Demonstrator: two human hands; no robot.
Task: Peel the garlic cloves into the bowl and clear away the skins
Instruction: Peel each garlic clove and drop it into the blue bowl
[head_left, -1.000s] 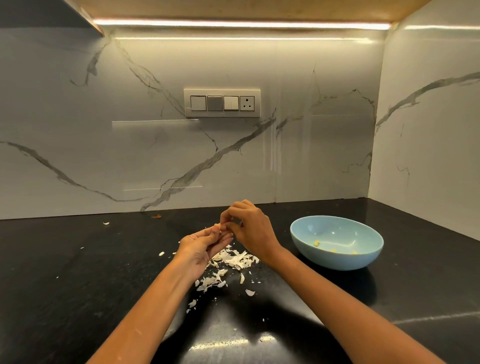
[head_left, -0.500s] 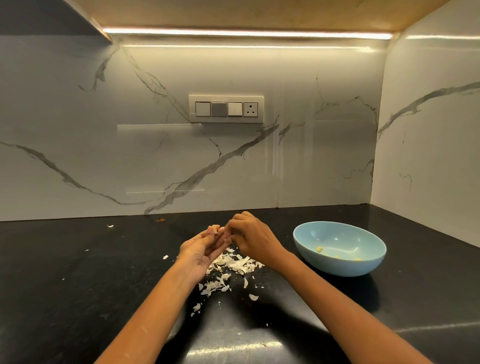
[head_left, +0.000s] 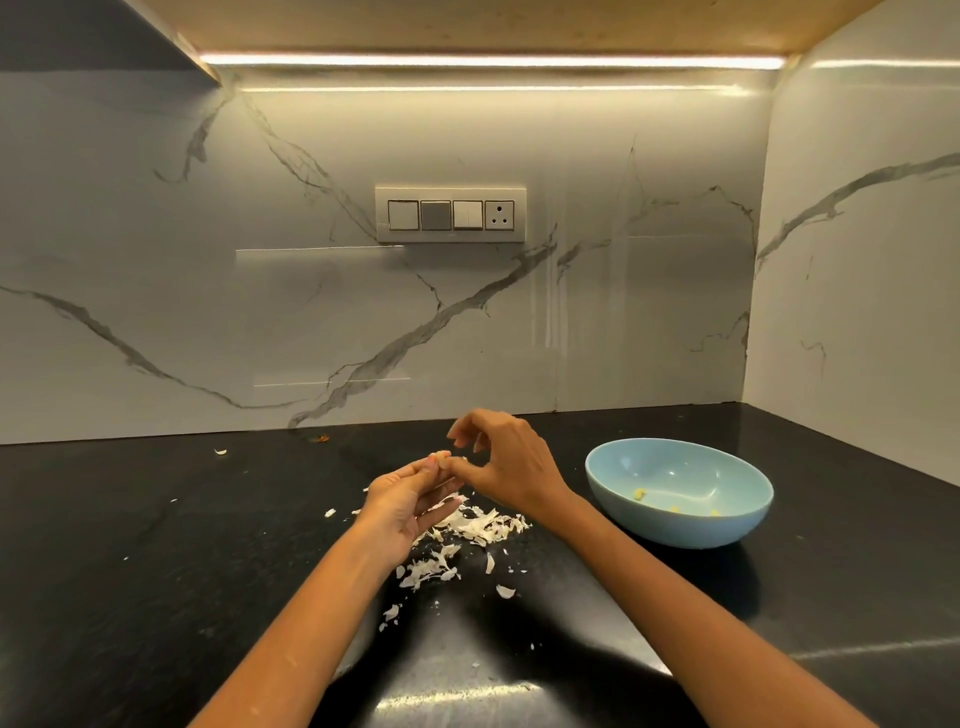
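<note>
Both hands, left hand and right hand, pinching garlic clove above skins, bowl beside.

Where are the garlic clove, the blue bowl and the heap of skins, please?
garlic clove (head_left: 440, 458), head view, its visible tip.
blue bowl (head_left: 727, 527), head view, near outer wall.
heap of skins (head_left: 480, 525), head view, middle of heap.

Single view, head-worn wide-angle camera. Looks forward and slightly down across black countertop toward marble backsplash with switch panel near frame centre. Both forearms enter from bottom edge. Left hand and right hand sit close, just below centre. Blue bowl at right, side wall beyond. Cabinet underside with light strip along top. Edges bowed by lens.
</note>
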